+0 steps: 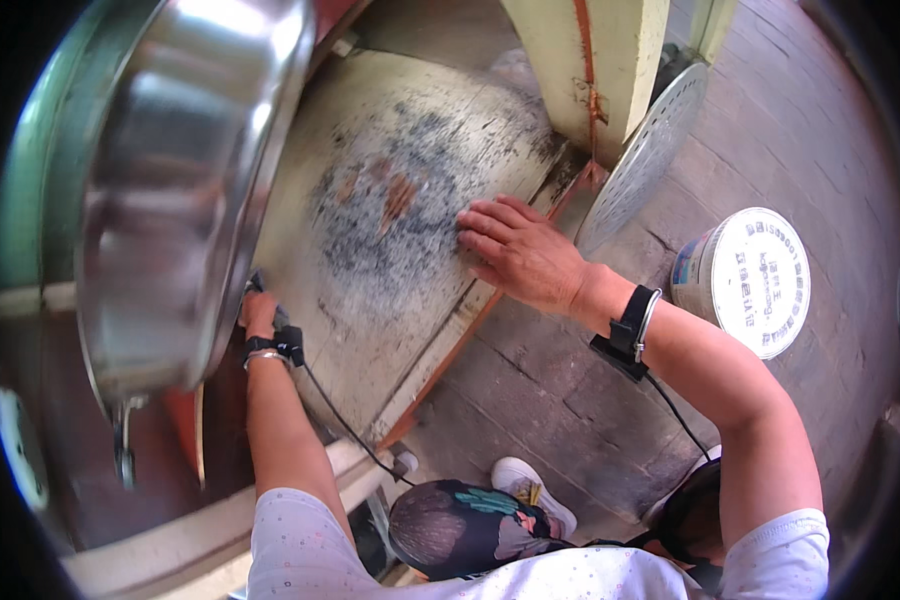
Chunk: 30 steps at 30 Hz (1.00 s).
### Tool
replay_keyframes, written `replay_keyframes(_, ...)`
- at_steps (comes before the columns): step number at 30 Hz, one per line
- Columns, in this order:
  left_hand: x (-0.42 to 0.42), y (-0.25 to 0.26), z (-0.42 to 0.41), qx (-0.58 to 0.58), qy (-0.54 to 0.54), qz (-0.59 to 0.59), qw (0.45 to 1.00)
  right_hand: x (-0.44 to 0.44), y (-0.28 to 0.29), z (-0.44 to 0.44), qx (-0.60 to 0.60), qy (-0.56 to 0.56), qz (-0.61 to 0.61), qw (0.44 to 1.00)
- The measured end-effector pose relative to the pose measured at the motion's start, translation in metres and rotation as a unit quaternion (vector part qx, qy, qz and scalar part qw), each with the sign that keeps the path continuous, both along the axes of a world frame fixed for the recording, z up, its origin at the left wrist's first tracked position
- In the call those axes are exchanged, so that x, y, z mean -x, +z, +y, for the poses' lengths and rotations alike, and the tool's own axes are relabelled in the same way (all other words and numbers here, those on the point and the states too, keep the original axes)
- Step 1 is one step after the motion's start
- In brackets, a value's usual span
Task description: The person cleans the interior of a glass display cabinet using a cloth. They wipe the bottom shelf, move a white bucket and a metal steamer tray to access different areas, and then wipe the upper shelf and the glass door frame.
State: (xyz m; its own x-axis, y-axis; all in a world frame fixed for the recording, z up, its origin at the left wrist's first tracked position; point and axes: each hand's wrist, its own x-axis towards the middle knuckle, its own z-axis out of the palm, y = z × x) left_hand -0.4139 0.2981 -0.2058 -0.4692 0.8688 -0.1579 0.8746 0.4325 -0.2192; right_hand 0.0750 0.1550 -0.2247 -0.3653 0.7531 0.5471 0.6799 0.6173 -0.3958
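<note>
A worn wooden board (pixel 360 315) with dark, charred-looking marks and bare brown patches lies before me. My right hand (pixel 521 251) rests flat near its right edge, fingers somewhat spread, with nothing in it. At the board's left side, my left hand (pixel 260 313) is closed on what looks like a grey cloth (pixel 280 318); the fingers are partly out of sight. Right beside that hand, a large, shiny round stainless-steel vessel (pixel 172 195) stands tilted on its side, with a small fitting at its lower rim.
A perforated metal disc (pixel 649 154) leans upright by a pale wooden post (pixel 615 67). On the paved floor (pixel 540 390) to the right stands a tub (pixel 761 281) whose white lid bears writing. A pale rail (pixel 187 532) runs along the lower left, beside my knee.
</note>
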Motion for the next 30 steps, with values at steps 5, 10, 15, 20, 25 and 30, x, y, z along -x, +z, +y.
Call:
replay_keyframes(5,0.015,0.002,0.062,-0.060,-0.015,-0.022,0.998,0.000,-0.001,0.018,-0.016,0.027,0.006,0.999)
replay_keyframes(10,-0.005,-0.002,0.116,-0.094,-0.050,-0.044,0.993,0.005,-0.001,0.015,0.022,0.023,0.011,0.999)
replay_keyframes(15,-0.045,-0.003,0.187,-0.153,-0.137,-0.072,0.976,0.009,0.002,0.017,0.035,0.041,-0.005,0.999)
replay_keyframes(20,-0.209,0.012,0.199,-0.096,-0.228,-0.121,0.961,0.003,-0.003,0.014,0.041,0.020,-0.016,0.999)
replay_keyframes(25,-0.265,0.016,0.225,-0.130,-0.286,-0.213,0.925,0.008,0.002,0.017,0.038,0.034,-0.003,0.999)
replay_keyframes(30,-0.311,0.013,0.224,-0.164,-0.351,-0.302,0.871,0.008,-0.003,0.015,0.028,0.030,-0.006,0.999)
